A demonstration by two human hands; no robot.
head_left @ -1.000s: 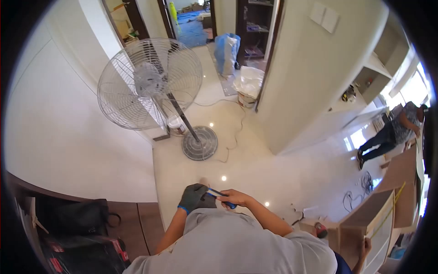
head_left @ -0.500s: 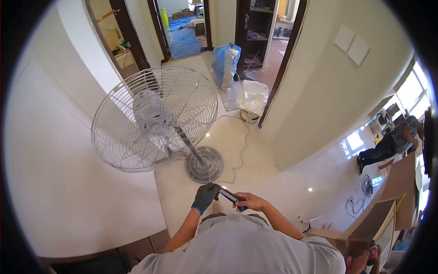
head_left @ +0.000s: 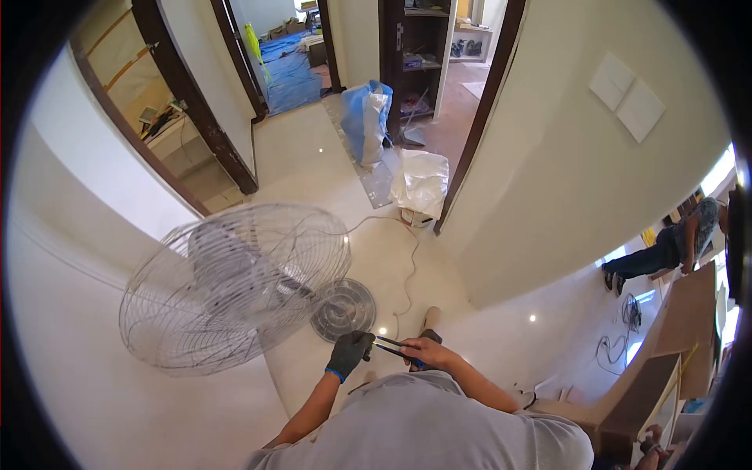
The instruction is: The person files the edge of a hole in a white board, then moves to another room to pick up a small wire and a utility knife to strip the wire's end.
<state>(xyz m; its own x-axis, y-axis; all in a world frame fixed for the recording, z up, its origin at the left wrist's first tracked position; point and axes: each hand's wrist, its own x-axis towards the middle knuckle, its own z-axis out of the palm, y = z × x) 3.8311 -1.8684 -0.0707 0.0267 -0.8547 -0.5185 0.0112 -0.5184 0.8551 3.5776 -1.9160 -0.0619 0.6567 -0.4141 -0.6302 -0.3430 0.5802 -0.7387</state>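
Note:
My right hand [head_left: 428,352] is bare and closed around a slim black, blue and silver tool that looks like a utility knife [head_left: 392,345]. The tool points left, toward my other hand. A dark glove with a blue cuff covers my left hand [head_left: 350,354]; its fingers are pinched together at the tool's far end. Whether they grip the tip or some small piece there, I cannot make out. Just beyond my hands is the round base [head_left: 343,311] of a large pedestal fan [head_left: 235,286], whose wire cage leans out to the left.
A cable [head_left: 411,270] runs across the tiled floor. Ahead stand a blue-and-white sack [head_left: 366,121] and a bucket with white plastic [head_left: 421,184] beside a doorway. To the right are cardboard [head_left: 638,399], coiled cable [head_left: 630,313] and another person [head_left: 674,247] bending over.
My view has shifted forward, so the fan appears lower and further left. The tool has turned nearer to level between my hands. A foot now shows beyond my right hand.

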